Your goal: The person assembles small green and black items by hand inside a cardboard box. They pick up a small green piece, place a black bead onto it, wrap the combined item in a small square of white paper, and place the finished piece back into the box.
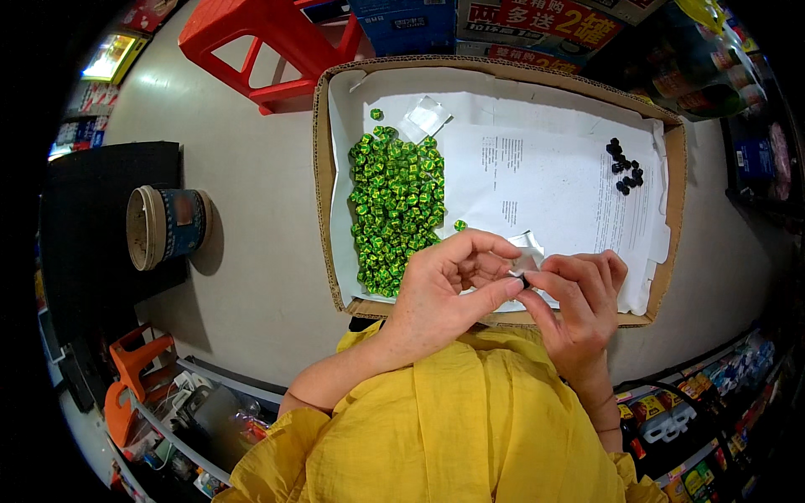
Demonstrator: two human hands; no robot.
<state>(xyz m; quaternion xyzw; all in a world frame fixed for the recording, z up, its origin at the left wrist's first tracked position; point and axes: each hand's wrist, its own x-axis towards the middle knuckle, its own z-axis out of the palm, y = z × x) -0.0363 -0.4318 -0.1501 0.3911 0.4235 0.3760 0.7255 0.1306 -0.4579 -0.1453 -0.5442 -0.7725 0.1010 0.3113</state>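
Note:
In front of me my left hand (pixel 457 281) and my right hand (pixel 579 302) meet over the near edge of a shallow cardboard box (pixel 677 218). Between their fingertips is a small black piece (pixel 526 282), with a bit of shiny, see-through wrapper (pixel 524 264) beside it. Both hands are closed in a pinch; which one bears the piece is hard to tell. Left of my left hand lies a heap of small many-sided green pieces (pixel 396 197) with yellow marks. Several small black pieces (pixel 625 168) lie at the box's far right.
White printed paper (pixel 553 168) lines the box, and a silvery square wrapper (pixel 426 117) lies at its far left. A red plastic stool (pixel 260 50) and stacked cartons (pixel 411 33) stand behind it. A round tub (pixel 168 225) is on the floor at left, shelves at lower right.

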